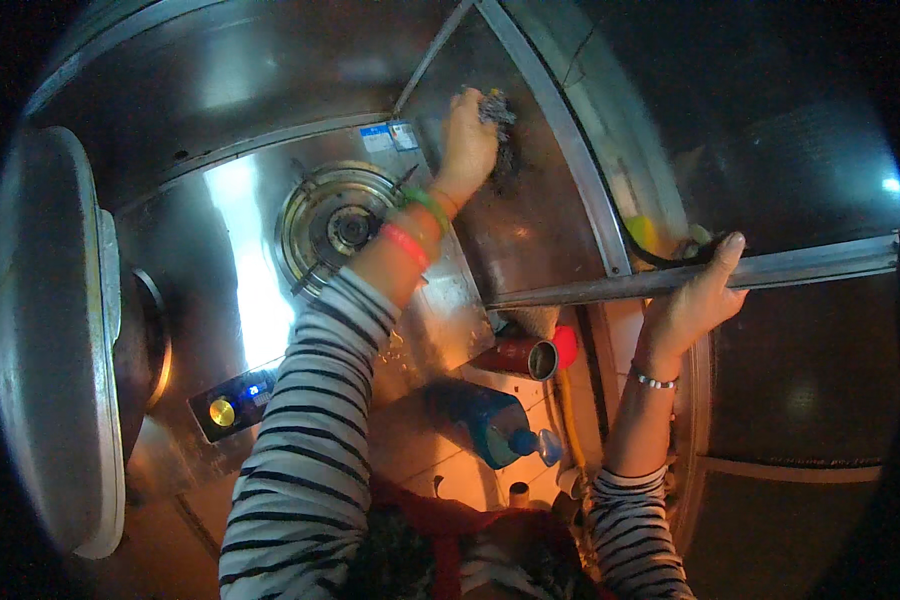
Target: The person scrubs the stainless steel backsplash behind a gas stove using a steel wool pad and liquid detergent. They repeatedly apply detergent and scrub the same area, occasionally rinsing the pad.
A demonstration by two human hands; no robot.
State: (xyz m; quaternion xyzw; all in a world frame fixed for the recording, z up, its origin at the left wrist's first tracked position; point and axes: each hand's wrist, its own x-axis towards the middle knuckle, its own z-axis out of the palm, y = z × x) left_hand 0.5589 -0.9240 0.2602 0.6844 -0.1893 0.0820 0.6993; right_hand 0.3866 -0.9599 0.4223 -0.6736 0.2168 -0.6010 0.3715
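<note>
My left hand [469, 142] is closed around a grey scouring pad [496, 109], perhaps steel wool, against the dark metal side panel [529, 217]. Its forearm reaches over the steel cooktop [435, 292] and partly covers a round burner [350, 225]. Over to the right, my right hand [697, 304] grips the metal rail [802, 268] at the panel's edge, its thumb over the top; part of the fingers is hidden. Both sleeves are striped, and bracelets circle both wrists.
A large round metal pan or lid [45, 337] stands at the far left. The control panel with its gold knob [222, 412] lies at the cooktop's front. Below are a blue pump bottle [487, 424], a red-brown cylindrical container [521, 358] and a yellow hose [570, 420].
</note>
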